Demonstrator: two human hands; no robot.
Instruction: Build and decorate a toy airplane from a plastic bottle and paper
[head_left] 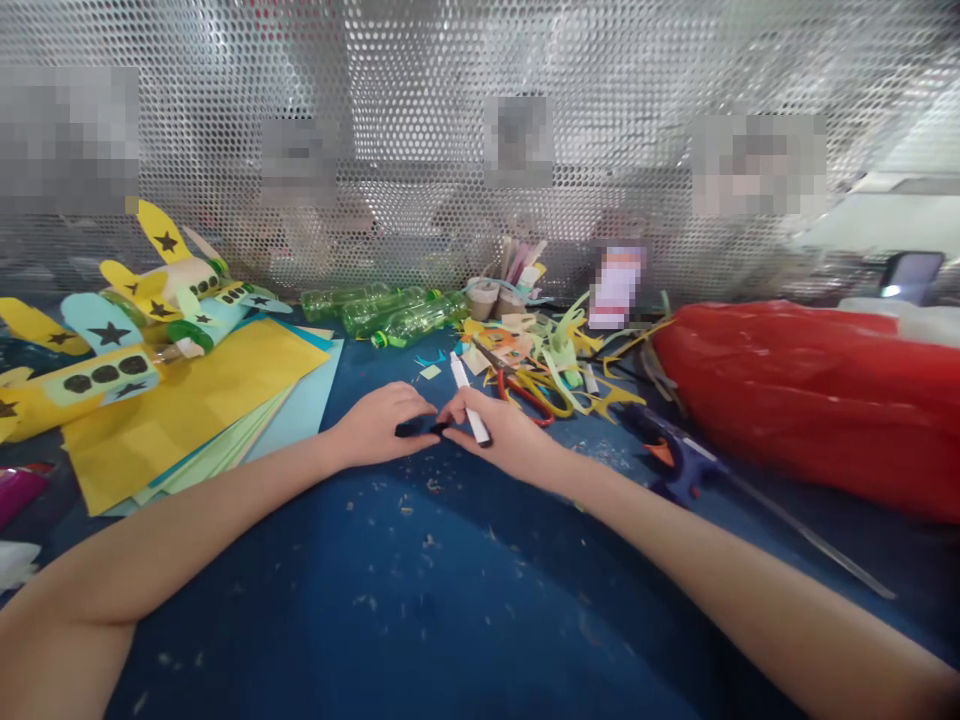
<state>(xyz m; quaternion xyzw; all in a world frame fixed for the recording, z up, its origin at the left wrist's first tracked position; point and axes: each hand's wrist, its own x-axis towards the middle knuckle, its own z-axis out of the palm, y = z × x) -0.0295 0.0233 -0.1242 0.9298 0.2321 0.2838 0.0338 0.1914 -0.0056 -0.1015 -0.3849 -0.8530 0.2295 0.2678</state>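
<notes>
My right hand [501, 432] is closed round a white marker [466, 397] with a black end, which slants across the fingers. Its thumb and fingertips also meet a small black piece [441, 429], too small to name. Close against it, my left hand [381, 428] curls with thumb and fingers round something dark that I cannot make out. Just beyond the hands lie red-handled scissors [523, 398], yellow-handled scissors [559, 400] and a small pale paper square [430, 372].
Bottle airplanes [112, 380] with star stickers and a stack of coloured paper [202, 390] are at left. Green bottles [420, 318], cups of sticks [484, 295] and paper scraps [570, 350] lie behind. A blue glue gun [682, 455] and a red bag [810, 390] are at right.
</notes>
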